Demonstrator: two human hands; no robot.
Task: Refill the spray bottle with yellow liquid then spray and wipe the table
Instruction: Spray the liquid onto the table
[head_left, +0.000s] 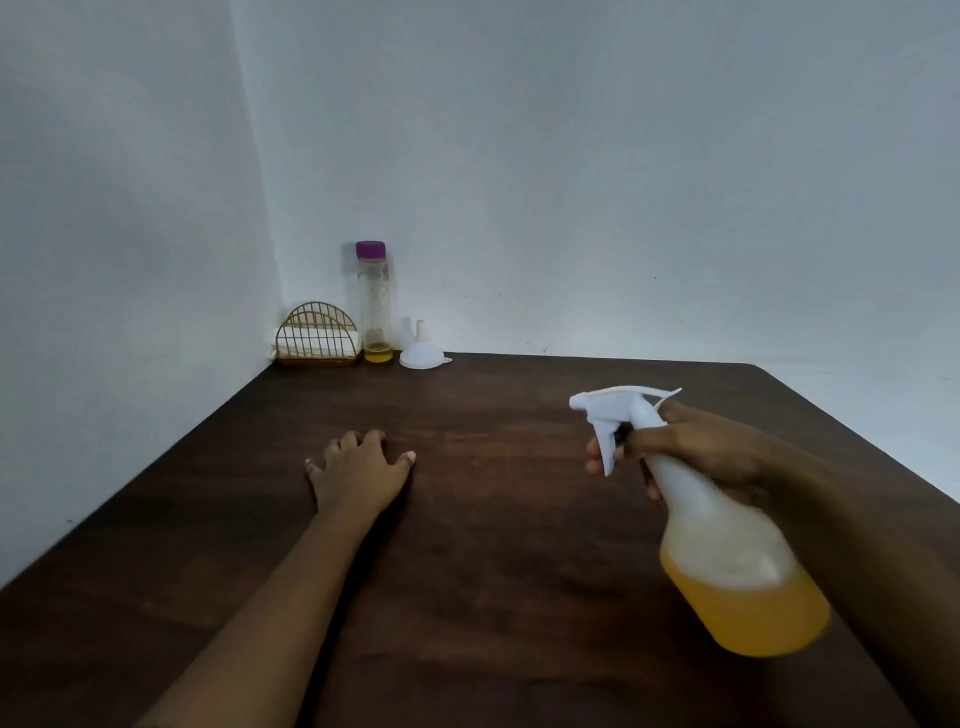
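My right hand (691, 447) grips the neck of a white spray bottle (727, 551), held tilted above the right side of the dark wooden table (467, 597). Its nozzle points left and fingers lie on the trigger. Yellow liquid fills the bottle's lower part. My left hand (358, 470) rests palm down on the table's middle, fingers spread. In the far left corner stands a clear bottle with a purple cap (375, 304), holding a little yellow liquid at its bottom.
A white funnel (422, 353) sits upside down beside the clear bottle. A gold wire holder with white napkins (318, 336) stands in the corner. Walls close off the table's left and far sides. The table's right edge runs diagonally.
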